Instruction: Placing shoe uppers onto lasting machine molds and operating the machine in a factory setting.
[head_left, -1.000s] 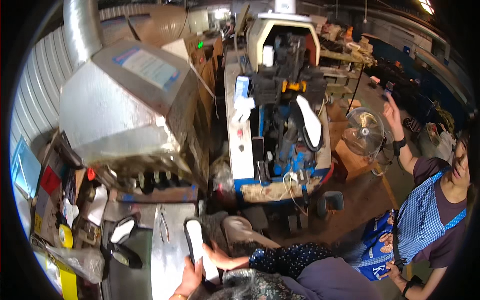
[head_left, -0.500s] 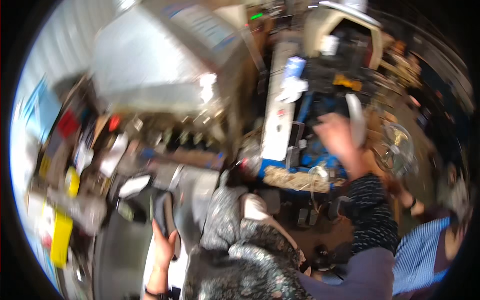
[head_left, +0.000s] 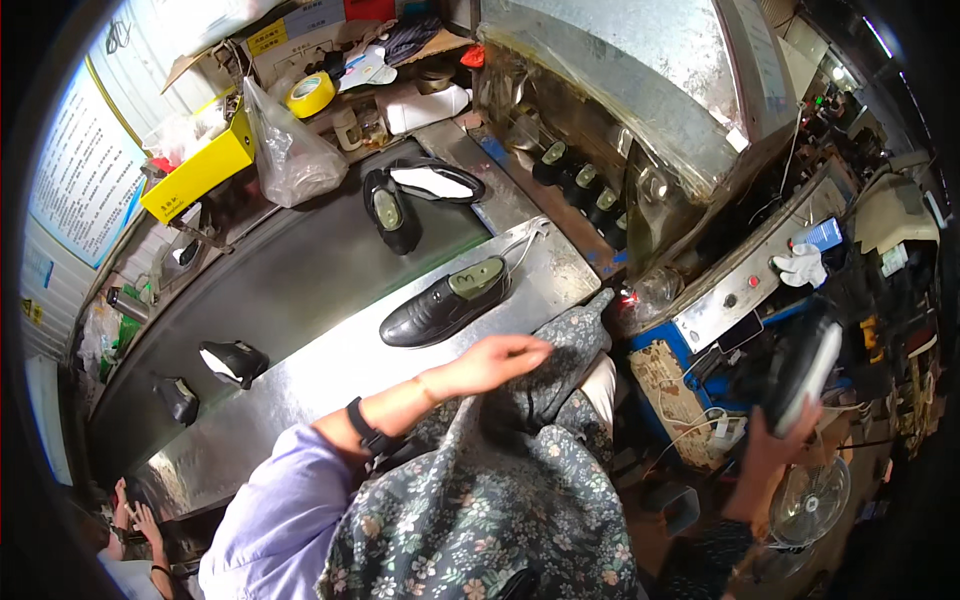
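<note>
My left hand (head_left: 490,365) is held over my floral apron (head_left: 480,480), fingers stretched out and holding nothing. Just beyond it a black lace-up style shoe (head_left: 440,308) lies upright on the metal ledge (head_left: 290,395), apart from the hand. Off to the right, my right hand (head_left: 783,440) grips a black shoe (head_left: 803,375) with a white sole; both are blurred by motion. That shoe is raised at the side of a blue-framed machine (head_left: 655,345).
Beyond the ledge runs a dark conveyor belt (head_left: 300,275) carrying several black shoes (head_left: 392,212). More shoes (head_left: 600,195) stand under a metal hood (head_left: 640,80). A yellow box (head_left: 200,165) hangs at left. A fan (head_left: 808,505) stands lower right. Another person's hands (head_left: 140,520) show lower left.
The view has swung left. My left hand, earlier around a dark shoe, is now free, and a shoe lies on the ledge. My right hand, earlier over the blue machine, now holds a shoe.
</note>
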